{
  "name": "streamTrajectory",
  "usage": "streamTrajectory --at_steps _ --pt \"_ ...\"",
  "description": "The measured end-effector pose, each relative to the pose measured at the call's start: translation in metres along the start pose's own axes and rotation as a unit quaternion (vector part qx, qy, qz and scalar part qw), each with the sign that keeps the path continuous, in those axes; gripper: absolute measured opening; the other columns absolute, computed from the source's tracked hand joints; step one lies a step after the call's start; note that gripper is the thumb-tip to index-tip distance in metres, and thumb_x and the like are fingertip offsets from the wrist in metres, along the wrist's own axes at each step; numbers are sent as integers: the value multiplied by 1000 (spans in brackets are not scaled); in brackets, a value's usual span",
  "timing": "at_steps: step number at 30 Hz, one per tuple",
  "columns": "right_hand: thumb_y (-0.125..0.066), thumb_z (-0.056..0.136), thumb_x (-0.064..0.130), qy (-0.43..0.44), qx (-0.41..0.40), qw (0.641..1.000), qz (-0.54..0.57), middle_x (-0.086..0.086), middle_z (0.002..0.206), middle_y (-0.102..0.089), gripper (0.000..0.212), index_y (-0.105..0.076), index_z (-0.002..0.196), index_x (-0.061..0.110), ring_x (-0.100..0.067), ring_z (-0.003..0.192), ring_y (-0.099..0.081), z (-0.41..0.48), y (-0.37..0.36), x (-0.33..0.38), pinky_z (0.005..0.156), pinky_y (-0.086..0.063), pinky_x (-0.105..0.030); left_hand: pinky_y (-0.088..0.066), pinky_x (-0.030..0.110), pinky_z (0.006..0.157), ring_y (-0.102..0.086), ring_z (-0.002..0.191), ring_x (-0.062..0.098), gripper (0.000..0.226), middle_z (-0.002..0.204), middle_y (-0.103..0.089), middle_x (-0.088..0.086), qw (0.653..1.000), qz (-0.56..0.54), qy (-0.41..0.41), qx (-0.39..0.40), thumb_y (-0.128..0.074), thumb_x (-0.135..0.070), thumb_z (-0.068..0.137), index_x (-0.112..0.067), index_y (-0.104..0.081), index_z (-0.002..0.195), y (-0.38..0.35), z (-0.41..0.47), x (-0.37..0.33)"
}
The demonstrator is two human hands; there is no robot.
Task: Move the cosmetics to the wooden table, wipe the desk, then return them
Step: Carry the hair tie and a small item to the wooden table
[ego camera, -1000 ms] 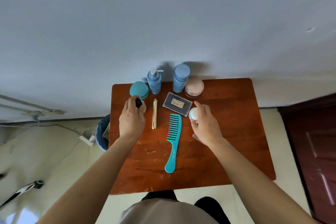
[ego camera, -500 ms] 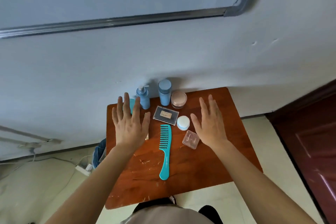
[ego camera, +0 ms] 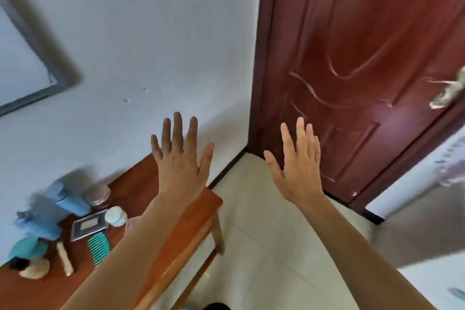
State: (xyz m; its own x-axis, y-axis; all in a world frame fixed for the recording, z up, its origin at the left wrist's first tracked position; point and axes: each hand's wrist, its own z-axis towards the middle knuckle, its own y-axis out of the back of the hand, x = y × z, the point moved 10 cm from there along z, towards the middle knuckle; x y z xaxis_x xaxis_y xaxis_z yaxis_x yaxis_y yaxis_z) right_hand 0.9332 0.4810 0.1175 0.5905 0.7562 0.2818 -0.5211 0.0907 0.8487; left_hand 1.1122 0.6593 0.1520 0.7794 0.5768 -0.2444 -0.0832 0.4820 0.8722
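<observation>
The cosmetics sit on the wooden table [ego camera: 161, 239] at the lower left: a blue pump bottle [ego camera: 37, 221], a blue capped bottle [ego camera: 68, 199], a pink jar [ego camera: 98, 195], a dark palette [ego camera: 88, 225], a white round jar [ego camera: 115, 216], a teal comb [ego camera: 98, 249], a gold tube [ego camera: 65, 258], a teal compact [ego camera: 27, 249] and a brush [ego camera: 32, 268]. My left hand [ego camera: 181, 166] is raised above the table's right end, fingers spread, empty. My right hand [ego camera: 299, 166] is lifted over the floor, fingers apart, holding nothing.
A dark red door [ego camera: 364, 70] stands ajar at the right, its metal handle [ego camera: 448, 93] at the frame's edge. Pale tiled floor [ego camera: 264, 246] lies between table and door. A grey-white wall [ego camera: 138, 45] backs the table.
The view has swung sharply right, so the table slid to the lower left and the door came into view. Both hands stay open and lifted, now clear of the cosmetics.
</observation>
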Motion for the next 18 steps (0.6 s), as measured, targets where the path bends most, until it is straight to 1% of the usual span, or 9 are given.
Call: streamTrajectory --at_steps 4,6,9,11,15,18 --pt "-34 99 59 -90 -67 992 -61 -12 164 -4 70 -19 156 20 -32 152 0 -58 100 -133 121 -11 -53 -6 57 119 2 150 27 66 164 -3 8 991 -51 -124 24 -18 -56 99 -24 -13 156 -25 -7 -174" --pt "-35 99 58 -151 -98 980 -80 -13 164 -5 70 -20 156 19 -33 151 -2 -99 144 -195 121 -11 -53 -7 56 119 0 150 27 66 163 -4 8 978 -81 -184 47 -22 -56 99 -23 -15 155 -37 -20 -254" --pt "-37 98 58 -235 -131 958 -102 -15 164 -8 72 -20 156 18 -35 151 -6 -164 198 -273 121 -13 -53 -12 58 117 -6 150 28 64 162 -11 10 954 -109 -271 62 -28 -52 99 -20 -22 154 -50 -46 -361" --pt "-38 98 57 -286 -147 939 -123 -17 163 -12 72 -20 156 18 -37 150 -9 -209 226 -319 119 -16 -56 -14 59 117 -11 149 30 63 161 -15 12 934 -120 -328 73 -30 -50 99 -18 -26 153 -62 -68 -428" --pt "-40 98 56 -368 -150 906 -147 -16 164 -6 74 -17 157 18 -37 151 -5 -289 261 -394 119 -15 -57 -16 59 115 -16 148 31 65 161 -17 14 894 -134 -410 118 -25 -52 99 -17 -26 153 -102 -113 -544" --pt "-37 97 58 -423 -139 881 -162 -13 165 -2 75 -15 157 19 -36 151 -2 -339 276 -446 120 -13 -56 -18 61 113 -19 147 32 65 161 -18 14 866 -142 -455 153 -25 -53 98 -19 -26 153 -138 -147 -621"
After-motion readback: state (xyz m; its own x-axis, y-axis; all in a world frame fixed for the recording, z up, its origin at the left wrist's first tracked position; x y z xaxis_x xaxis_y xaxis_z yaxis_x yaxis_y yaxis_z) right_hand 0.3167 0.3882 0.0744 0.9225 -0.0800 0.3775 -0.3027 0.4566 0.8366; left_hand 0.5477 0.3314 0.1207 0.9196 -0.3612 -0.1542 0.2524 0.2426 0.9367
